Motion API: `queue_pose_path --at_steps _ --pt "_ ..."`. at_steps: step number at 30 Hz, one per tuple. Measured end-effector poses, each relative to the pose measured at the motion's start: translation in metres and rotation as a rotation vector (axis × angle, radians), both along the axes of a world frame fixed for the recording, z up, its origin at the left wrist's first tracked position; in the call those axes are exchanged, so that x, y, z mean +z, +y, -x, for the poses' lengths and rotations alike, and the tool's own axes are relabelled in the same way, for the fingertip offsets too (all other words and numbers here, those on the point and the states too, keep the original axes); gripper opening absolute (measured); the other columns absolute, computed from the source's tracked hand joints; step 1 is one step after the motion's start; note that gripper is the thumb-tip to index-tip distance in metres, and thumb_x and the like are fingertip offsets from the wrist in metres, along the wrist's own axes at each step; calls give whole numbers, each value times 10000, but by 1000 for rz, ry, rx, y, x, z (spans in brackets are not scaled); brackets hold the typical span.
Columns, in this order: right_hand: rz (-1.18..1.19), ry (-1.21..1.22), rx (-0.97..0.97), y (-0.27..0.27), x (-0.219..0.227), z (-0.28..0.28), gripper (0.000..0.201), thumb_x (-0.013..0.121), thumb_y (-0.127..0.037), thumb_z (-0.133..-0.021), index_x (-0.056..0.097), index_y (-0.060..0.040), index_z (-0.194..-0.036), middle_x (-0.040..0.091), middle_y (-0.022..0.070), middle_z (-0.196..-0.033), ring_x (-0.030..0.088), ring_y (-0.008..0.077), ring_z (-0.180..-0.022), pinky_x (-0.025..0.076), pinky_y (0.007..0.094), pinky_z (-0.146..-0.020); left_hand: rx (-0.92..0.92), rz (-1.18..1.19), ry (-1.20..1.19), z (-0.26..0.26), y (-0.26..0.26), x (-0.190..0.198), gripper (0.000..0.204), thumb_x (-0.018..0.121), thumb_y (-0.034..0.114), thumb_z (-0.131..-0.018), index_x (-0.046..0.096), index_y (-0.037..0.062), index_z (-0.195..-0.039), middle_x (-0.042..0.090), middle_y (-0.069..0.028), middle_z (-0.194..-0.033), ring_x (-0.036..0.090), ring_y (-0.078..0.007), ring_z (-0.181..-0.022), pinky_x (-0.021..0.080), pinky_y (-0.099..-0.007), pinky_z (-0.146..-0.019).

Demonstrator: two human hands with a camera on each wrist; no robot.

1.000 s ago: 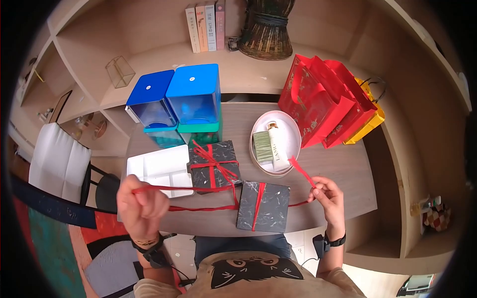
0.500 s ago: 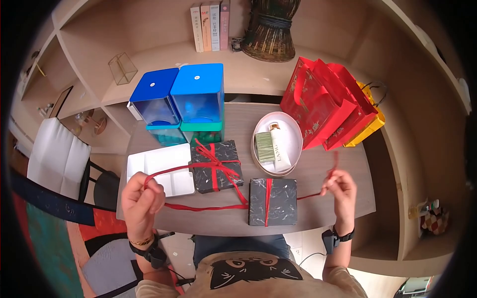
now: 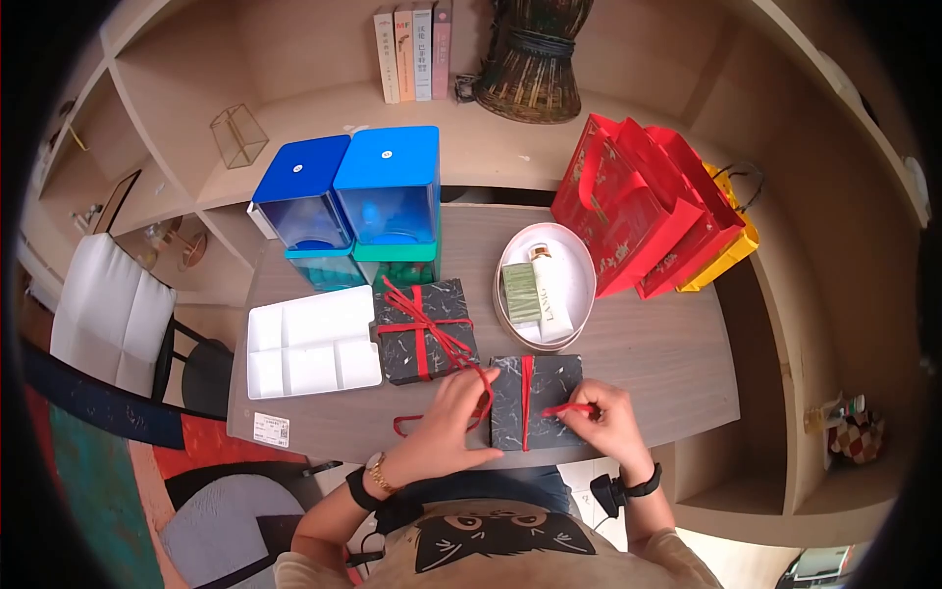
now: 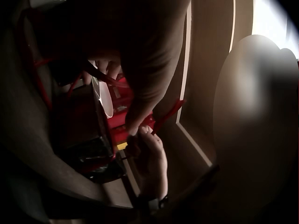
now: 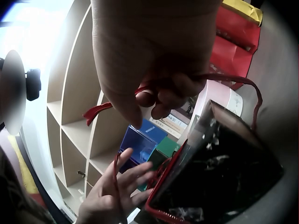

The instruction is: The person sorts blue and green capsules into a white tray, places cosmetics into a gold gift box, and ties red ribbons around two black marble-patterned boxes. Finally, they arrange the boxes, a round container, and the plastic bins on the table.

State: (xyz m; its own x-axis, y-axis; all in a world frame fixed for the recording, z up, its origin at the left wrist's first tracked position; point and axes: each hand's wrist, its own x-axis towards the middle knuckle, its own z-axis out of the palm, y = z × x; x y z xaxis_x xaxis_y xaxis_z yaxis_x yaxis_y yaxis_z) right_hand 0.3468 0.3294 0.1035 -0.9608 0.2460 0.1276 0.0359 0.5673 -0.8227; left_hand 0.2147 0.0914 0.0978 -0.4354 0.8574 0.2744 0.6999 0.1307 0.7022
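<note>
A black marbled box (image 3: 557,375) lies at the table's front edge, with a red ribbon (image 3: 527,398) running across its top. My left hand (image 3: 437,437) is at the box's left side, fingers extended and thumb apart, and a length of ribbon drapes over it. In the right wrist view the left hand (image 5: 110,196) shows its fingers spread, the ribbon crossing them. My right hand (image 3: 608,424) pinches the other ribbon end over the box's right side; its tail (image 5: 96,113) sticks out past the thumb. A second black box (image 3: 397,348), tied with a red bow, sits just behind on the left.
A white divided tray (image 3: 312,342) lies at left, with blue-lidded clear containers (image 3: 388,187) stacked behind it. An oval box (image 3: 502,319) holding a tube and a green item stands behind the black box. Red gift bags (image 3: 628,206) and a yellow bag (image 3: 724,260) stand at back right.
Both hands have come inward from either side to the front black box. The stretched ribbon has gone slack and now drapes over the left hand. The right hand still pinches its end.
</note>
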Motion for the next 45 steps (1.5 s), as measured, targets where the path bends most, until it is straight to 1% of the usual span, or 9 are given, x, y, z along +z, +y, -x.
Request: queue_pose_path --at_steps 1,7,18,24,28,31,36,40,45 --pt "-36 16 29 -5 0 -1 236 793 -153 -761 582 -51 -730 523 56 -641 494 175 -524 391 294 -501 -62 41 -64 3 3 -11 1159 899 330 -618 218 -14 -1490 226 -240 -1514 193 -437 -1416 234 -497 -1145" --pt "-464 28 22 -50 8 -12 305 801 -312 -740 622 -68 -774 609 67 -716 627 264 -599 492 362 -526 -110 149 91 11 20 -24 1240 894 453 -574 203 -13 -1492 130 -298 -1550 102 -473 -1452 221 -536 -1151" --pt "-524 -4 -52 -68 -7 -4 115 699 -149 -761 639 -54 -786 638 90 -715 650 275 -616 513 369 -539 -18 115 154 2 28 -15 1128 870 423 -569 291 28 -1453 320 -258 -1422 294 -444 -1360 310 -533 -1100" --pt "-19 -71 115 -44 2 -18 103 723 -89 -727 654 -36 -781 616 83 -646 591 266 -543 489 336 -529 44 135 201 -6 20 -11 1098 883 412 -547 332 48 -1425 327 -248 -1423 308 -449 -1348 308 -545 -1087" --pt "231 -29 307 -32 4 -41 100 762 -39 -727 692 -38 -798 555 1 -581 512 94 -507 413 251 -490 81 110 174 -3 12 -11 1114 900 405 -518 340 51 -1414 323 -251 -1424 306 -459 -1344 306 -547 -1083" --pt "216 -83 347 -26 0 -52 116 763 -30 -728 702 -37 -827 598 6 -634 547 96 -533 422 246 -496 91 94 177 -4 9 -15 1130 905 409 -512 330 41 -1413 314 -265 -1423 297 -463 -1346 306 -544 -1086" --pt "-57 -12 195 0 12 -59 122 761 -125 -811 703 -31 -862 659 74 -706 627 198 -596 493 277 -550 88 115 175 -7 6 -15 1129 904 416 -524 321 35 -1412 312 -275 -1418 282 -471 -1353 303 -552 -1088" --pt "-184 54 -135 42 44 -75 161 695 -125 -870 687 13 -786 633 109 -672 602 218 -585 466 319 -552 78 126 177 -8 -1 -17 1115 902 414 -539 316 40 -1411 308 -278 -1419 268 -475 -1363 298 -550 -1096" --pt "-354 150 -246 87 58 -67 190 678 -107 -873 648 29 -743 595 116 -634 559 210 -542 427 313 -524 -8 129 149 1 -16 -14 1097 908 388 -538 322 53 -1403 298 -276 -1430 257 -480 -1368 291 -548 -1106"
